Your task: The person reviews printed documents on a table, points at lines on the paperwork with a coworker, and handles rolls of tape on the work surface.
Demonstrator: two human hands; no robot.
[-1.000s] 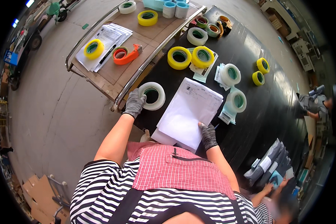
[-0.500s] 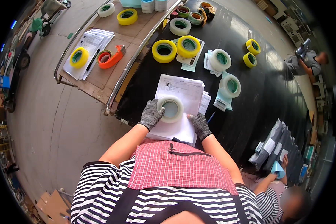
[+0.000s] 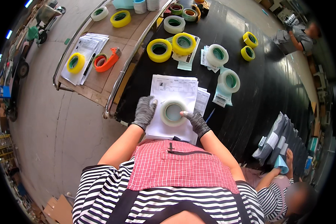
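Tape roll (image 3: 163, 112) overlies papers (image 3: 175, 92); remotely, I see the right hand (image 3: 196, 121) thumbing its rim, left hand (image 3: 145, 112) just beside, but cannot tell whether either grips.

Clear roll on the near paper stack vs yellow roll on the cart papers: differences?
Colour: the clear roll is translucent white, the yellow roll bright yellow.
Contact: the right hand has its thumb at the clear roll; no hand touches the yellow roll.
Place: the clear roll is on the near stack, the yellow roll on the cart papers.
Shared: both ring-shaped, lying flat on paper.
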